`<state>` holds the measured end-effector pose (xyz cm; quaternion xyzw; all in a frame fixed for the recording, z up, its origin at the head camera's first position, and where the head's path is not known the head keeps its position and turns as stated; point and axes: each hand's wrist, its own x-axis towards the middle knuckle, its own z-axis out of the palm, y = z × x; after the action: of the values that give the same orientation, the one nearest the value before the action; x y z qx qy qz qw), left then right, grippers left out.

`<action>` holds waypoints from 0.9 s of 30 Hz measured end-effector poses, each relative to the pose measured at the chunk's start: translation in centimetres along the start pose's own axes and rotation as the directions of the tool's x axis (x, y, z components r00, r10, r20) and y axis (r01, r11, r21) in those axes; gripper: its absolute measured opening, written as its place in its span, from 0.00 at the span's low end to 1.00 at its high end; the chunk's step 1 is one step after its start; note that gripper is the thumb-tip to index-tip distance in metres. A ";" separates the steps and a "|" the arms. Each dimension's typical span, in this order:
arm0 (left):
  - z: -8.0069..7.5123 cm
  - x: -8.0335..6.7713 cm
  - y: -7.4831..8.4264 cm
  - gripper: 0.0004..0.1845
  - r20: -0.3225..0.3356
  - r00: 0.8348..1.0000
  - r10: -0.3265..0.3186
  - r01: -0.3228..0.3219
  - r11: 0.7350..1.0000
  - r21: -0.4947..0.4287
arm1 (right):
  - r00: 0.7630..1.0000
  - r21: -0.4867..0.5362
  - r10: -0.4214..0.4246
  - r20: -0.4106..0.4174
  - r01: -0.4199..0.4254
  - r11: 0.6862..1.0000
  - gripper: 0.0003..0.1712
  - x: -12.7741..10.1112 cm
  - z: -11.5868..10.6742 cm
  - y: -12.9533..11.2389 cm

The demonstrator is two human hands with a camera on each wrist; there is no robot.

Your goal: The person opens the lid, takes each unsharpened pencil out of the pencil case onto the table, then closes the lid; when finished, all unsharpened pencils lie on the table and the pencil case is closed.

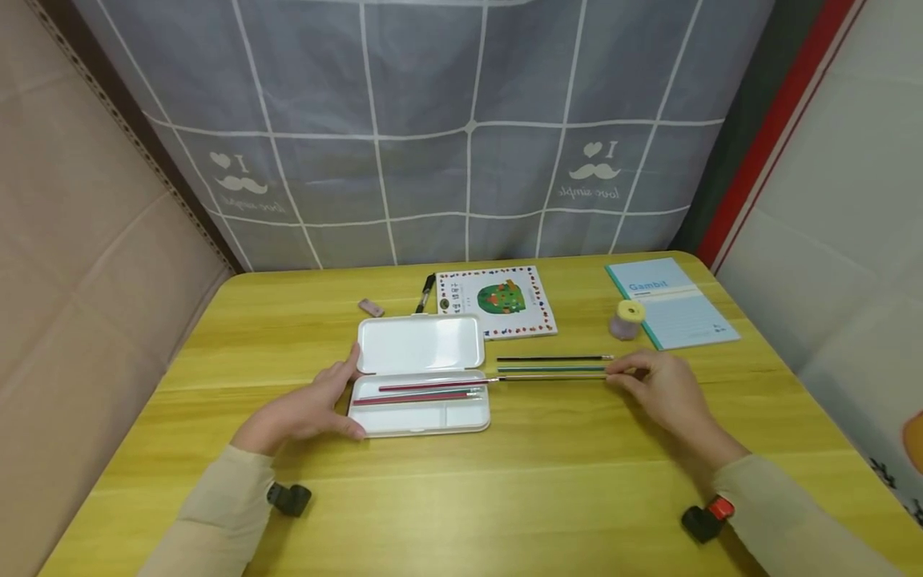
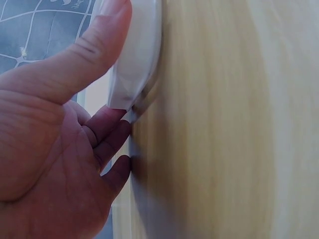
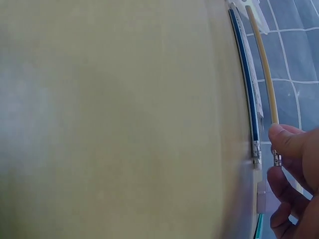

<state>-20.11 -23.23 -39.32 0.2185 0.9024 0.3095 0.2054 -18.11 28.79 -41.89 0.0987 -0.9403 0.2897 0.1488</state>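
Observation:
A white pencil case [image 1: 465, 414] lies with its lid [image 1: 421, 344] folded back. My left hand [image 1: 310, 409] grips its left end, thumb at the near corner and fingers along the far side; the left wrist view shows the thumb against the case's white wall [image 2: 137, 55]. Red pencils [image 1: 411, 398] and a greenish one lie in the case, one reaching over its right edge. To the right, my right hand [image 1: 659, 393] pinches a yellowish pencil [image 3: 267, 79] near its metal-banded end, raised off the table in the right wrist view. A dark pencil [image 1: 551, 358] and a green pencil [image 1: 548, 369] lie beside it.
Behind the case are a picture book [image 1: 534, 300], a black pen [image 1: 425, 294] and an eraser [image 1: 371, 308]. A small yellow-topped container [image 1: 627, 319] stands by a light blue notebook [image 1: 685, 316] at the right. A grey curtain [image 1: 433, 176] hangs at the table's far edge.

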 end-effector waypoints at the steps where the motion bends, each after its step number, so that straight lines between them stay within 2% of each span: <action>1: 0.0 0.0 0.0 0.74 0.000 1.000 0.001 -0.001 1.000 0.002 | 1.000 -0.002 0.007 0.014 -0.007 1.000 0.05 0.0 0.0 -0.1; 6: 0.1 0.0 0.0 0.74 -0.004 1.000 0.007 -0.007 1.000 0.011 | 0.996 -0.013 0.043 0.077 -0.042 0.999 0.02 0.2 0.4 -0.6; 16: 0.1 0.1 -0.2 0.75 0.002 1.000 -0.010 0.010 1.000 0.003 | 0.989 -0.010 0.079 0.122 -0.079 0.997 0.02 0.4 0.6 -1.0; 27: 0.0 0.2 -0.5 0.75 0.007 1.000 -0.005 0.005 1.000 -0.005 | 0.992 -0.008 0.019 0.122 -0.018 1.000 0.05 0.2 0.9 -0.5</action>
<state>-20.44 -23.47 -39.72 0.2167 0.9015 0.3103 0.2099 -18.38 27.85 -42.27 0.1071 -0.9495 0.2811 0.0888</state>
